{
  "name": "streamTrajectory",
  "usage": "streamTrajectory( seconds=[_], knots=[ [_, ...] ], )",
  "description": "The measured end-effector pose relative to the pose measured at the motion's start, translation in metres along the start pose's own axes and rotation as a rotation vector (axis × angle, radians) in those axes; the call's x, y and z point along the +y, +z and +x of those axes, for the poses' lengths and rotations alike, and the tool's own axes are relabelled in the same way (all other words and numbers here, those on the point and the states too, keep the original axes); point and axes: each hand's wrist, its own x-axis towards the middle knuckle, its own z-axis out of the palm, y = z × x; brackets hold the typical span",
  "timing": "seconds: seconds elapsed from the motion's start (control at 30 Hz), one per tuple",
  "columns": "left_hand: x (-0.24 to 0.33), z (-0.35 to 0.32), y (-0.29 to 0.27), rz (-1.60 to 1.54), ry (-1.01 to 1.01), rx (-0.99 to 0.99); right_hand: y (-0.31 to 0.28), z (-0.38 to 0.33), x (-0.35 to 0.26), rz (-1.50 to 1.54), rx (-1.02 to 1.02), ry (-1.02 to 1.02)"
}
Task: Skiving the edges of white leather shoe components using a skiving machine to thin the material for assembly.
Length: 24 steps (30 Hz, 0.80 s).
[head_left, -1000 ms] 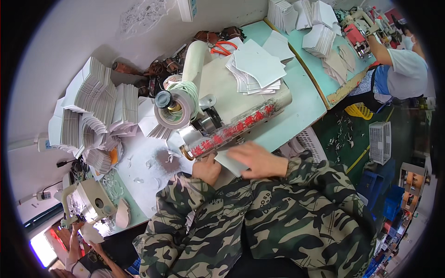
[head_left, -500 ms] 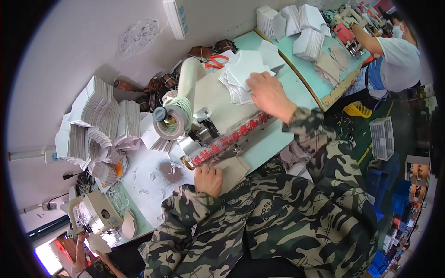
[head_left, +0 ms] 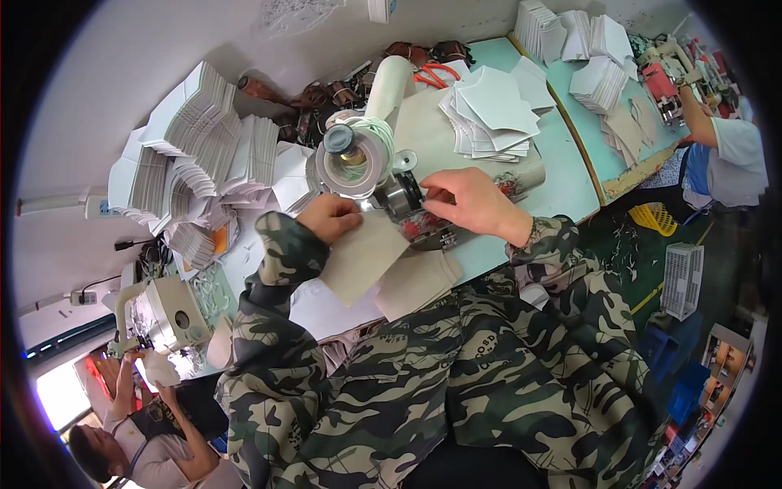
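Note:
My left hand [head_left: 330, 218] is curled over the top edge of a beige flat piece [head_left: 358, 259] and holds it against the small bench machine [head_left: 405, 198]. A second beige piece [head_left: 417, 281] lies under it at the table's near edge. My right hand [head_left: 472, 204] rests just right of the machine, its thumb and fingers pinched together at the metal head. What lies between them is hidden. A large roll of tape [head_left: 352, 159] sits on the machine just above my left hand. Both sleeves are camouflage cloth.
Stacks of white folded pieces [head_left: 204, 143] fill the left of the table [head_left: 570, 175], and a fan of white cut pieces [head_left: 493, 114] lies behind the machine by orange scissors [head_left: 432, 75]. One person works at upper right [head_left: 725, 143], another at lower left [head_left: 138, 440] by a sewing machine [head_left: 163, 314].
My right hand has come back from the white cut pieces at the rear to the machine. My left hand has moved up to the machine with the beige piece.

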Motion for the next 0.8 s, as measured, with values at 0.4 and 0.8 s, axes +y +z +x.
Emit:
streamTrajectory(
  seconds=[0.4, 0.8],
  knots=[
    [0.015, -0.017, 0.041, -0.088, 0.231, 0.023, 0.023, -0.003, -0.018, 0.608, -0.067, 0.320],
    [-0.016, 0.031, -0.010, 0.045, 0.028, -0.170, 0.006, 0.009, -0.017, -0.052, -0.202, 0.097]
  ],
)
